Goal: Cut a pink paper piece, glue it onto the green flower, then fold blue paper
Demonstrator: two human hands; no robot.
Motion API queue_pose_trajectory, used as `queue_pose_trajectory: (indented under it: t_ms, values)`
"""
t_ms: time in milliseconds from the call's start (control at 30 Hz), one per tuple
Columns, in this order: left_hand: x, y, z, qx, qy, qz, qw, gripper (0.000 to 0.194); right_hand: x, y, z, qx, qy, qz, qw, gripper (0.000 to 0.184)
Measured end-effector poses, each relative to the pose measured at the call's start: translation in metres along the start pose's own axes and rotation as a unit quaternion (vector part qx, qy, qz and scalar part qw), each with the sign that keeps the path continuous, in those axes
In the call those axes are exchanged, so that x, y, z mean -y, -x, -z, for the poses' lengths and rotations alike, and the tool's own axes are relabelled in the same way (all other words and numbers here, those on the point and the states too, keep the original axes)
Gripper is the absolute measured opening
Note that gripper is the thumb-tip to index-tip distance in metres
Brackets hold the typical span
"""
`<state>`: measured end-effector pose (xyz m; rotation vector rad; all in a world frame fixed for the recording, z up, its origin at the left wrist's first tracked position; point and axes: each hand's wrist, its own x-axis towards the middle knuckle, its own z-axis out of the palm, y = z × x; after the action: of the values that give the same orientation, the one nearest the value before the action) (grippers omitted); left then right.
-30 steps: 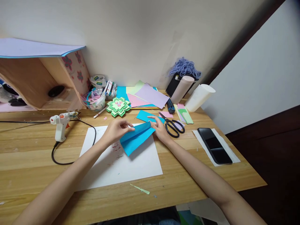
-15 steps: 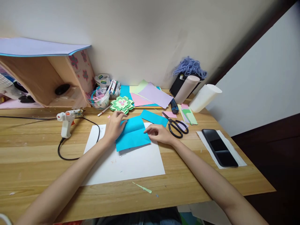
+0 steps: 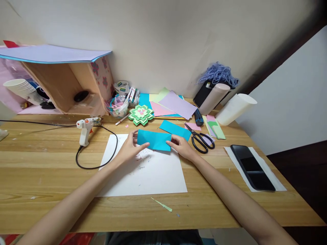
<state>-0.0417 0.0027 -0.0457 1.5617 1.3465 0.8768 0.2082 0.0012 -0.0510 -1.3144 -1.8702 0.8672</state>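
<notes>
One blue paper, long axis sideways

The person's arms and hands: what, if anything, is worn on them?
The left arm and right arm are bare as far as they show, with no sleeve, watch or bracelet. The left hand and right hand wear no gloves, and no ring shows on visible fingers.

Soft, moderately bright light, seemingly from above, falls on the counter and pale wall, while the brown panel at right sits in gloom. Soft-edged shadows lie on the white sheet beneath the hands, and the glossy phone carries a grey reflection. Focus is fairly sharp, though the sheet's marks are illegible, and wide-angle distortion stretches both forearms toward the near corners.
</notes>
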Motion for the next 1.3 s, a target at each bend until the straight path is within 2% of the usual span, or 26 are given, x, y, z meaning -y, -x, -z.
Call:
queue_pose_trajectory:
  t_ms: [67,133,267,400,467,533,600,667,767,867,967,1033,1100,1200,1300]
  values:
    - [0.0,0.001,-0.007,-0.036,-0.025,-0.001,0.999,0.074,0.001,0.0,-0.002,-0.006,-0.003,0.004,1.0,0.032]
    - [0.002,0.003,-0.012,-0.071,-0.055,-0.014,0.996,0.07,0.002,0.002,-0.005,-0.015,-0.007,-0.005,1.0,0.029]
    - [0.005,0.009,-0.014,-0.1,-0.108,-0.046,0.988,0.066,0.006,0.006,-0.017,-0.03,-0.005,-0.026,0.999,0.028]
    - [0.004,0.01,-0.015,-0.135,-0.137,-0.055,0.98,0.064,0.013,0.011,-0.026,-0.053,-0.006,-0.003,0.999,0.024]
    - [0.001,0.008,-0.014,-0.11,-0.086,-0.039,0.989,0.064,0.016,0.012,-0.026,-0.062,-0.01,0.018,0.998,0.022]
    - [-0.003,0.006,-0.012,-0.062,0.007,-0.015,0.998,0.064,0.017,0.013,-0.024,-0.075,-0.012,0.043,0.996,0.02]
    - [-0.007,0.005,-0.009,-0.024,0.076,0.007,0.997,0.066,0.017,0.013,-0.023,-0.092,-0.012,0.068,0.993,0.017]
    - [-0.01,0.006,-0.007,0.002,0.089,0.02,0.996,0.059,0.017,0.012,-0.022,-0.104,-0.013,0.077,0.991,0.016]
    - [-0.01,0.01,-0.007,0.053,0.073,0.04,0.995,0.038,0.017,0.013,-0.023,-0.097,-0.016,0.062,0.993,0.019]
    - [-0.008,0.013,-0.01,0.072,0.093,0.076,0.99,0.039,0.021,0.015,-0.025,-0.098,0.007,0.079,0.992,0.021]
    - [-0.009,0.013,-0.012,0.091,0.137,0.089,0.982,0.039,0.027,0.019,-0.027,-0.103,0.065,0.153,0.981,0.016]
    - [-0.01,0.012,-0.013,0.107,0.173,0.079,0.976,0.038,0.032,0.021,-0.027,-0.072,0.104,0.211,0.969,0.013]
    - [-0.012,0.012,-0.014,0.117,0.2,0.071,0.97,0.035,0.035,0.023,-0.028,-0.036,0.136,0.255,0.957,0.018]
    - [-0.013,0.014,-0.015,0.119,0.213,0.071,0.967,0.032,0.036,0.025,-0.03,-0.027,0.185,0.281,0.941,0.024]
    - [-0.012,0.016,-0.015,0.137,0.234,0.078,0.96,0.038,0.036,0.026,-0.033,-0.038,0.227,0.283,0.931,0.025]
